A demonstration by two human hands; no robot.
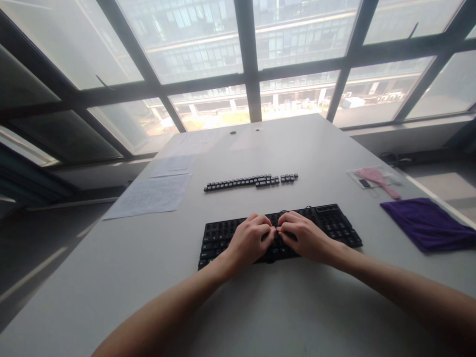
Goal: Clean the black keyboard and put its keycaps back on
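Observation:
A black computer keyboard (334, 224) lies on the white desk, its upper rows stripped of keycaps on the left side. My left hand (253, 234) and my right hand (300, 232) meet over its middle, fingertips close together. Both hands are closed in a pinch at the keys; whatever is between the fingers is too small or hidden to make out. Beyond the keyboard, loose black keycaps (238, 183) stand lined up in rows, with a smaller group of keycaps (289, 178) at their right end.
Paper sheets (150, 195) lie on the left of the desk (156, 287). To the right are a folded purple cloth (427, 224), a pink hairbrush-shaped object (377, 179) and a clear plastic bag (353, 174). Large windows (208, 99) stand behind the far edge.

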